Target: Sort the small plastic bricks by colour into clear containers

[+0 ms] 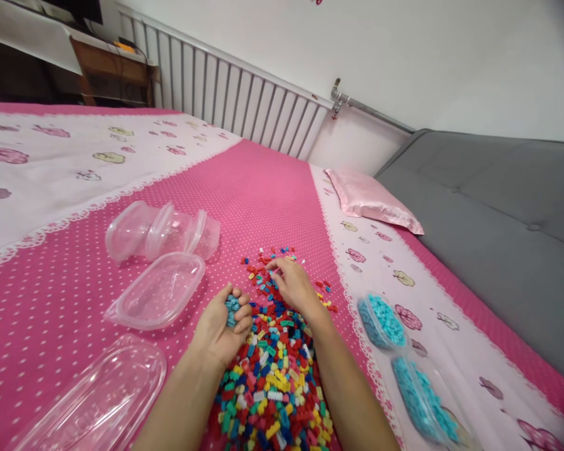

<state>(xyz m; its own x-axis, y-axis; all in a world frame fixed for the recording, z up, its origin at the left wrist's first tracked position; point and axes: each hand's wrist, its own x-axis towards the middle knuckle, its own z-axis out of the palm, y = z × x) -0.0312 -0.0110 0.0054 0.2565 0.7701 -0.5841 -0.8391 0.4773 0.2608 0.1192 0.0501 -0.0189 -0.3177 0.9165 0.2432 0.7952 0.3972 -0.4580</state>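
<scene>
My left hand (224, 322) is palm up, its fingers curled around a small heap of blue toy bricks (232, 309). Over the far part of a mixed pile of toy bricks (272, 382), my right hand (291, 282) reaches down with thumb and fingertips drawn together among the pieces. A bit of blue shows near those fingertips, but what they hold is too small to make out. The pile holds red, yellow, blue, green, white and pink bricks and runs toward me between my forearms. Loose bricks (326, 294) lie scattered around its far end.
At right stand two clear tubs of light-blue bricks, one farther (384, 321) and one nearer (425, 401). To the left are stacked clear containers (162, 230) on their side, an open clear container (160, 291) and a clear lid (98, 401). A pink pillow (373, 203) lies by the grey headboard (493, 207).
</scene>
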